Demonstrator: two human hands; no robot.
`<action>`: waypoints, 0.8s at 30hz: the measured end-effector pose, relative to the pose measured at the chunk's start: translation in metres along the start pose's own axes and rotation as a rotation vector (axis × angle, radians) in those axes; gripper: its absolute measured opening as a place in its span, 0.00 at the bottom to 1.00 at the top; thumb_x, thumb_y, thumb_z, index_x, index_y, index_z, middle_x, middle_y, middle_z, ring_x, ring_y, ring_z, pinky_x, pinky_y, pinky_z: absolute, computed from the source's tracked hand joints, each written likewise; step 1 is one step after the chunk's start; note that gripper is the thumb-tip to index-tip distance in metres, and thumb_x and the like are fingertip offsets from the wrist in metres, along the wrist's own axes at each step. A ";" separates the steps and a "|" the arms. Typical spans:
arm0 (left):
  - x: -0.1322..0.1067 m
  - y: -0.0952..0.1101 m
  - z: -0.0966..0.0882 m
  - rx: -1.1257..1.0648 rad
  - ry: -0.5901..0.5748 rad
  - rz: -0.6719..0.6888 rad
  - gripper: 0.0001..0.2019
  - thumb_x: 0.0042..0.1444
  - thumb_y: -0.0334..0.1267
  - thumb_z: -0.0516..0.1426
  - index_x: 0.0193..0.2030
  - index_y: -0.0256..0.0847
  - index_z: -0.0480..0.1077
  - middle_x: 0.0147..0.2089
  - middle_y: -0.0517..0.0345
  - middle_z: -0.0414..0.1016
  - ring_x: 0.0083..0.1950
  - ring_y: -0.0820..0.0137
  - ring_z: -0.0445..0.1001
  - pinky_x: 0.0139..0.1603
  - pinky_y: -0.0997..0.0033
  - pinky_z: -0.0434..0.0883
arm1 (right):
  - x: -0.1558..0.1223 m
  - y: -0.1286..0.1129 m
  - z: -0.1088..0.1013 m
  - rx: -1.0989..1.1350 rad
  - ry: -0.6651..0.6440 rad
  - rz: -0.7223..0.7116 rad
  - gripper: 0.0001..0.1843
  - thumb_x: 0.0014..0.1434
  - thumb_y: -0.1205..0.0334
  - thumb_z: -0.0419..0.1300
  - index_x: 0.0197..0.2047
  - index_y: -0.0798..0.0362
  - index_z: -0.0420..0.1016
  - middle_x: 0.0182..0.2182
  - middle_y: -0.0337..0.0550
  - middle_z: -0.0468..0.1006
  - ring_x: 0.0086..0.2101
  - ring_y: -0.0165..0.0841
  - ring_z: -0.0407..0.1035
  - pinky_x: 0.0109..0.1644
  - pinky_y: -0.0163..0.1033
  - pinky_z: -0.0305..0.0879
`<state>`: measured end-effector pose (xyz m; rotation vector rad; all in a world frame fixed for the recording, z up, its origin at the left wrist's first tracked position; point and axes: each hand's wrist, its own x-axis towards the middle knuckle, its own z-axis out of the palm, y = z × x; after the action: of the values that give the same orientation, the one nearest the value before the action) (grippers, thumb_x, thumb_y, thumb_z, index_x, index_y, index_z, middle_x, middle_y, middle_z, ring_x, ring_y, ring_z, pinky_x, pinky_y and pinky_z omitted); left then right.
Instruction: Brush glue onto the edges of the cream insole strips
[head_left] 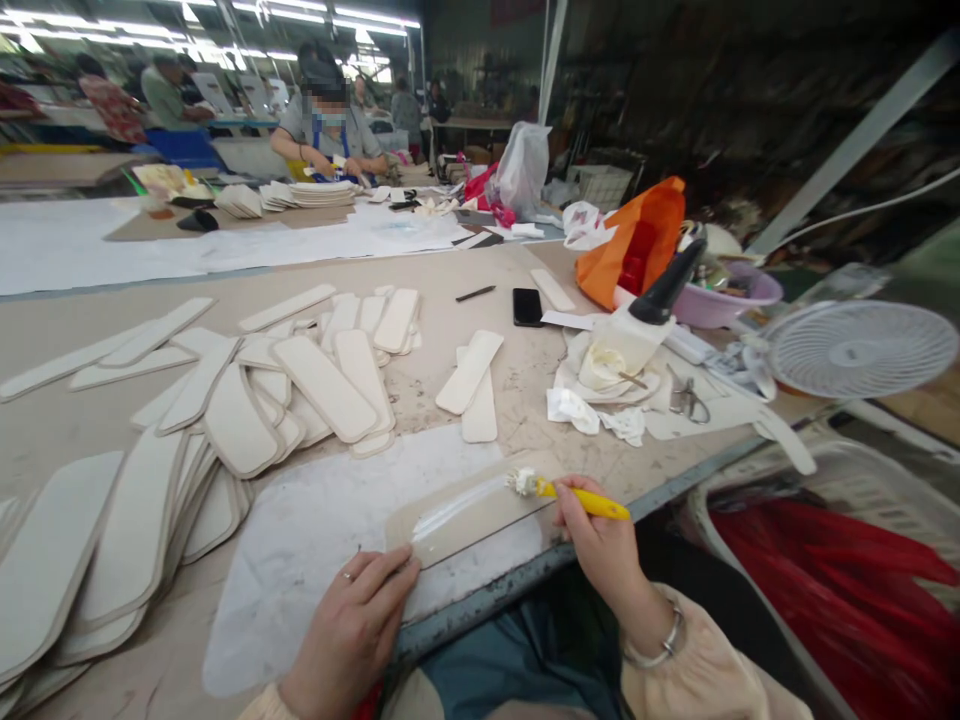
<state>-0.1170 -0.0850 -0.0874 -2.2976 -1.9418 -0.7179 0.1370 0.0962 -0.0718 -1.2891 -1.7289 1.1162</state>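
Note:
In front of me lies a beige rounded panel (457, 515), with a glossy wet streak along its top. Fingers stretched out, my left hand (360, 615) rests its fingertips on the panel's left end; the thumb is hidden. My right hand (600, 535) is closed around the yellow handle of a brush (574, 498). White paste clumps on the bristles, which touch the panel near its right end. Under the panel is a white sheet (277, 590). Beyond it, two smaller cream panels (471, 375) lie crossed.
Many loose panels (247, 400) pile up on the left. At right are a cut-open white jug (630, 345) with paste, scissors (686, 400), a phone (527, 308), an orange bag (637, 245) and a fan (862, 348). A co-worker (330, 140) sits across the table.

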 end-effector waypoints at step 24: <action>0.006 0.004 -0.004 -0.015 0.010 0.001 0.16 0.60 0.26 0.51 0.52 0.40 0.71 0.49 0.49 0.76 0.45 0.67 0.72 0.46 0.66 0.74 | -0.024 -0.022 0.046 0.140 -0.213 -0.084 0.12 0.64 0.54 0.53 0.39 0.53 0.71 0.21 0.36 0.71 0.22 0.30 0.67 0.27 0.33 0.64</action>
<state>-0.1134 -0.0813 -0.0803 -2.2991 -1.9370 -0.7453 0.0938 0.0599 -0.0702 -1.0337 -1.8037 1.3392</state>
